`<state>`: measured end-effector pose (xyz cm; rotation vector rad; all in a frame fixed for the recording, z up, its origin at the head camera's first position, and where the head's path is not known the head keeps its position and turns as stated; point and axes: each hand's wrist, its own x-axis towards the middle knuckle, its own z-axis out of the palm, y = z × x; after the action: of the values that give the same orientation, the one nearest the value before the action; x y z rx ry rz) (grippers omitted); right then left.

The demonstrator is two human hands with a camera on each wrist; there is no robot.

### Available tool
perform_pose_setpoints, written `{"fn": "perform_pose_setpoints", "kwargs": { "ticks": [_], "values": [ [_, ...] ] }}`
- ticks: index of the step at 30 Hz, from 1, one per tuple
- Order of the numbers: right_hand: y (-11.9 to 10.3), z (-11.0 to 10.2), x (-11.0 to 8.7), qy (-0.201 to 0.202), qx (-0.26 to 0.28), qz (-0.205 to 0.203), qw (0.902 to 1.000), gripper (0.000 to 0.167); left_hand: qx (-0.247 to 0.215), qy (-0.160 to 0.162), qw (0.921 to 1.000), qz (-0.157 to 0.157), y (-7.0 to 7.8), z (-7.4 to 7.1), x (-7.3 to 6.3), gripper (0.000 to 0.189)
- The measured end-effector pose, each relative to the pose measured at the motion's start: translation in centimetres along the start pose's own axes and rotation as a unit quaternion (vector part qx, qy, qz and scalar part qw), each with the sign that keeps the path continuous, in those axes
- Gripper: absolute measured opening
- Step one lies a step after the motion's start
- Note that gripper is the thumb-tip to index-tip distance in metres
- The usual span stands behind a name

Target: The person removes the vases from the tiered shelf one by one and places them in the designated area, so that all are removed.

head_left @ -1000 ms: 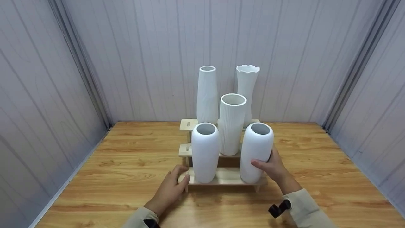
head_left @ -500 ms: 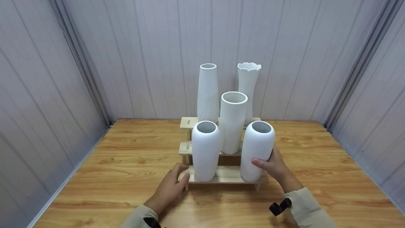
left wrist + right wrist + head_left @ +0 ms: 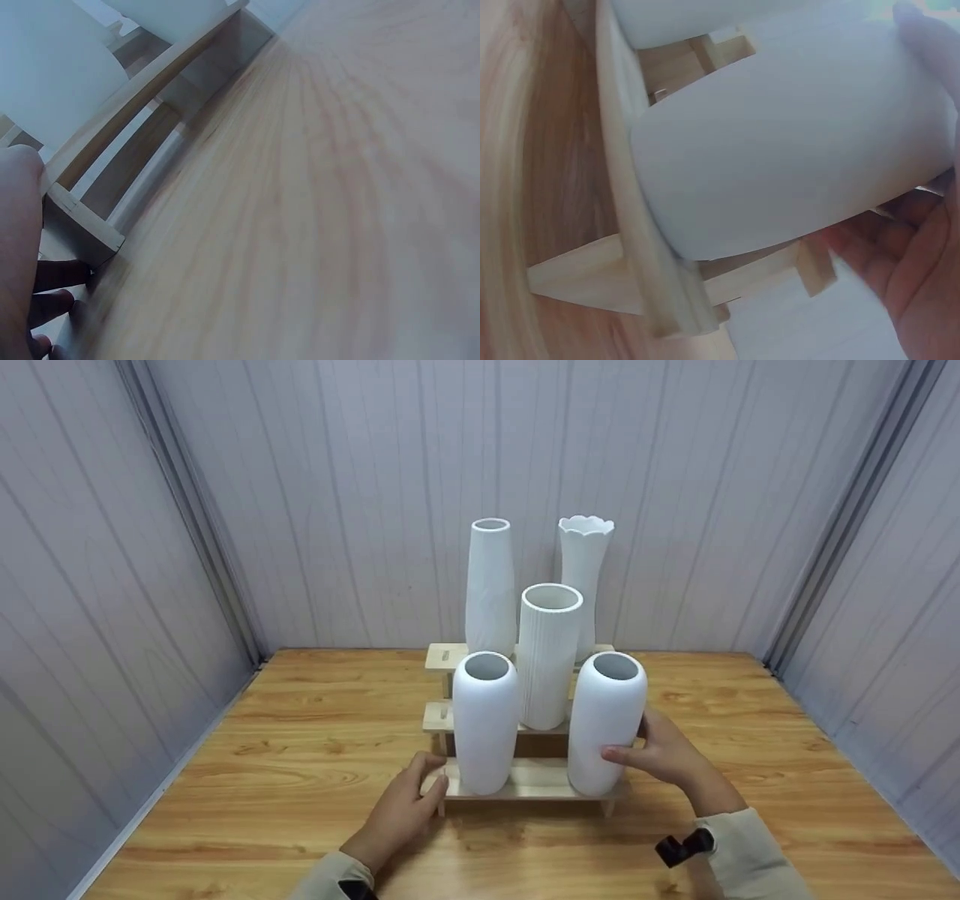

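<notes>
Several white vases stand upright on a three-tier wooden stand (image 3: 540, 775). On its lowest tier are a smooth left vase (image 3: 486, 727) and a matching right vase (image 3: 606, 720). My right hand (image 3: 664, 754) is at the right vase's outer side, its thumb straight across the front and its fingers partly hidden behind; the right wrist view shows them loosely spread to either side of the vase (image 3: 795, 142). My left hand (image 3: 401, 802) holds the left end of the lowest tier, thumb at the front; in the left wrist view, fingers (image 3: 56, 274) show beyond the stand's leg (image 3: 82, 225).
A ribbed cylindrical vase (image 3: 550, 660) stands on the middle tier. On the top tier are a tapered vase (image 3: 491, 585) and a vase with a scalloped rim (image 3: 585, 555). The wood-grain table (image 3: 315, 720) runs back to pale panelled walls (image 3: 390, 495).
My right hand has shifted slightly right, its thumb straightening and sliding outward over the right vase. The vases stay put, and my left hand keeps its place on the stand.
</notes>
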<state>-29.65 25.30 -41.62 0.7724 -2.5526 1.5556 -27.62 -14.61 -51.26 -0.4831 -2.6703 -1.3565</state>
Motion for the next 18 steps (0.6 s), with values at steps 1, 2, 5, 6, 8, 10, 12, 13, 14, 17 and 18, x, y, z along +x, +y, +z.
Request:
{"fn": "perform_pose_setpoints", "kwargs": {
  "ticks": [1, 2, 5, 6, 8, 10, 12, 13, 14, 17, 18],
  "values": [
    [-0.1, -0.1, 0.0, -0.002, -0.003, 0.002, 1.0, 0.069, -0.002, -0.001, 1.0, 0.0, 0.0, 0.0, 0.0, 0.038],
    [-0.1, -0.1, -0.1, -0.004, -0.005, 0.002, 1.0, 0.068, -0.004, -0.002, 1.0, -0.001, -0.1, 0.0, 0.0, 0.038],
    [-0.4, -0.4, -0.1, 0.0, -0.004, 0.005, 1.0, 0.07, 0.004, 0.003, 1.0, 0.002, -0.1, 0.1, 0.0, 0.038],
    [-0.5, -0.5, -0.2, 0.002, -0.001, 0.006, 1.0, 0.071, 0.007, 0.003, 1.0, 0.001, -0.1, 0.1, 0.0, 0.038],
    [-0.7, -0.7, -0.3, 0.004, 0.001, 0.01, 0.9999, 0.076, 0.01, 0.004, 0.9999, -0.005, -0.1, 0.1, -0.1, 0.038],
    [-0.8, -1.0, -0.4, 0.004, 0.0, 0.015, 0.9999, 0.08, 0.02, 0.008, 0.9997, -0.008, -0.1, 0.1, -0.1, 0.038],
    [-0.9, -1.3, -0.6, 0.003, 0.0, 0.019, 0.9998, 0.082, 0.01, -0.001, 0.9998, -0.016, -0.1, 0.1, -0.1, 0.038],
    [-1.0, -1.4, -0.6, 0.002, -0.003, 0.021, 0.9998, 0.082, 0.01, -0.001, 0.9998, -0.015, 0.0, 0.1, -0.1, 0.038],
    [-1.0, -1.6, -0.7, 0.003, -0.008, 0.023, 0.9997, 0.081, 0.009, -0.003, 0.9998, -0.015, 0.0, 0.0, -0.1, 0.038],
    [-1.0, -1.9, -0.8, 0.002, -0.021, 0.03, 0.9993, 0.08, -0.006, -0.015, 0.9998, -0.015, 0.0, -0.1, -0.1, 0.04],
    [-0.9, -2.1, -0.8, 0.001, -0.025, 0.028, 0.9993, 0.079, -0.008, -0.018, 0.9997, -0.014, 0.0, -0.2, -0.1, 0.04]
  ]
}}
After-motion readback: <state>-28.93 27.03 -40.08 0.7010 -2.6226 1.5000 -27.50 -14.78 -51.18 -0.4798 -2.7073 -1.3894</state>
